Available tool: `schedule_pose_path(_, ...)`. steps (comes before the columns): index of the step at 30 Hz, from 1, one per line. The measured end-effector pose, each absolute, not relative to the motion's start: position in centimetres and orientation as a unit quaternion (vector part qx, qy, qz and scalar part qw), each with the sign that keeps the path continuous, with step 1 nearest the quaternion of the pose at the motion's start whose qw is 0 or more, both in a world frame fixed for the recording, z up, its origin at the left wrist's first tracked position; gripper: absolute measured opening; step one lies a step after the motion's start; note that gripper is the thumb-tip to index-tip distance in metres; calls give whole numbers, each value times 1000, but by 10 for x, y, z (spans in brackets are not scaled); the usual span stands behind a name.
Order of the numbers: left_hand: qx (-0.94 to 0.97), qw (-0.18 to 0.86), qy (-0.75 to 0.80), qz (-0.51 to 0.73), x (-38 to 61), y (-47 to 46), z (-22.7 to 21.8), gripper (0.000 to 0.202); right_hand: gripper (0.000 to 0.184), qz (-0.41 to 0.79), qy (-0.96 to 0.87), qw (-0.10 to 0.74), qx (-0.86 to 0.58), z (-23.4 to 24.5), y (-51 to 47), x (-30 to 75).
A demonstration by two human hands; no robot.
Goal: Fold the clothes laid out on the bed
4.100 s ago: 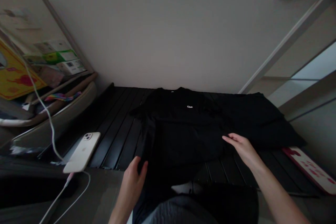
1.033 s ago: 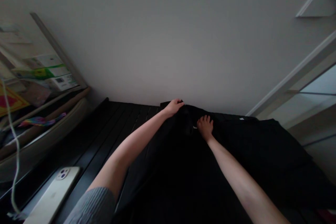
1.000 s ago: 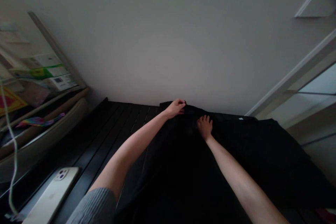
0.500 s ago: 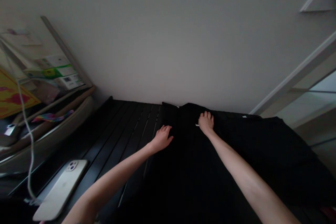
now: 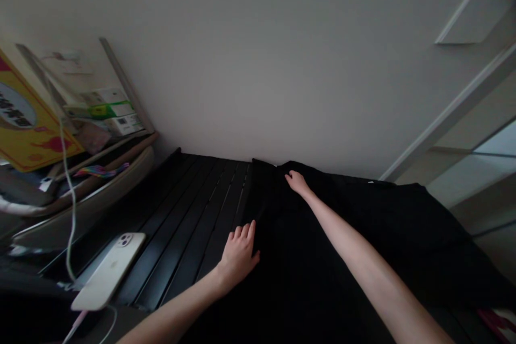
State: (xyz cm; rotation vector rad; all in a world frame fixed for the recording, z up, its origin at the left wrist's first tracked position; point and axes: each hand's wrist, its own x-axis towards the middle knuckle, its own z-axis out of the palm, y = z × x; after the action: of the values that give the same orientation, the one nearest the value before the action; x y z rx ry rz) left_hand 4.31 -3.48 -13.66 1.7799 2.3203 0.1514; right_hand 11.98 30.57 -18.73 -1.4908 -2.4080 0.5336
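Note:
A large piece of black cloth (image 5: pixel 306 269), likely a garment, lies spread over a black slatted surface (image 5: pixel 193 199). Its far edge reaches the wall, and its folds are hard to make out in the dark. On its left edge rests my left hand (image 5: pixel 241 251), palm down, fingers stretched out and thumb apart. Farther away, close to the far edge, my right hand (image 5: pixel 297 181) has its fingers bent together on the cloth, seemingly pinching it; the fingertips are partly lost against the black.
A white phone (image 5: pixel 110 274) with a cable plugged in lies at the left. Beyond it stand a rounded, padded-looking holder (image 5: pixel 121 172), small boxes (image 5: pixel 124 123) and a yellow printed box (image 5: pixel 44 134). A grey wall (image 5: pixel 258 75) closes off the back.
My left hand has slid nearer to me along the cloth's left edge. My right hand has shifted left, its fingers going from flat to bent. The view has turned slightly left.

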Motion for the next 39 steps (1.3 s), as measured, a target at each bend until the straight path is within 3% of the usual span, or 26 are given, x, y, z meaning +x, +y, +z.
schedule_pose_path(5, 562, 132, 816, -29, 52, -78, -120, 79, 27, 182, -783, 178, -568, -158, 323, 116)
schedule_pose_path(10, 537, 167, 825, -59, 54, -114, -104, 43, 35, 170, -753, 200, -604, -146, 329, 133)
schedule_pose_path(14, 542, 172, 822, -37, 70, -119, -80, 32, 38, 179, -773, 186, -580, -156, 316, 145)
schedule_pose_path(20, 644, 200, 738, 30, 107, -97, -50, 29, 73, 190, -818, 140, -524, -174, 291, 161)
schedule_pose_path(26, 705, 276, 648, 88, 132, -88, -60, 25, 59, 133, -812, 160, -545, -169, 288, 197)
schedule_pose_path(30, 724, 364, 565, 153, 139, -84, -75, 40, 56, 93, -804, 163, -564, -166, 290, 218)
schedule_pose_path(39, 747, 100, 633, 179, 133, -38, -146, 49, 52, 38, -723, 93, -683, -191, 285, 260)
